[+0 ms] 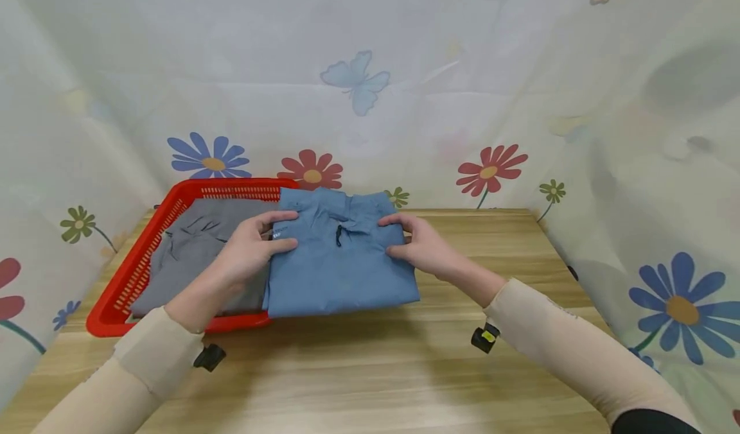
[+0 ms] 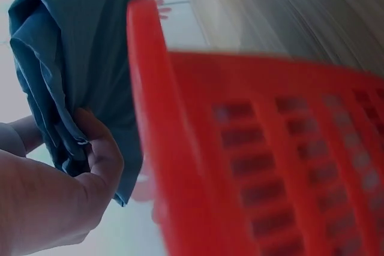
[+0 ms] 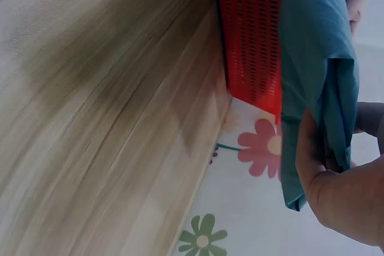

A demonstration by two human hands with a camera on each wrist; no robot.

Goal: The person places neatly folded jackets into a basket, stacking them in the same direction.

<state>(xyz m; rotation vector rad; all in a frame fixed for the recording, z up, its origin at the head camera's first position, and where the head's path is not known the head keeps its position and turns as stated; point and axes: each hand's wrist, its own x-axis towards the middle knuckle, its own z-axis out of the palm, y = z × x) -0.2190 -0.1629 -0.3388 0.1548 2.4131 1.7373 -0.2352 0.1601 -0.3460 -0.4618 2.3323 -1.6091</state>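
A folded blue garment (image 1: 341, 273) with gathered cloth and a small black cord at its upper middle is held up between both hands. My left hand (image 1: 252, 244) grips its left side, thumb and fingers pinching the folded layers, as the left wrist view also shows on the blue cloth (image 2: 96, 46). On the opposite side my right hand (image 1: 424, 244) pinches the edge; the right wrist view shows the layered cloth (image 3: 312, 46) between thumb and fingers. The garment overlaps the right end of a red basket (image 1: 139, 254) in the head view.
Inside the basket lies a grey folded garment (image 1: 196, 241). Basket and hands are over a wood-grain table (image 1: 370, 370). A pale curtain (image 1: 439, 132) printed with flowers and butterflies hangs behind and at both sides.
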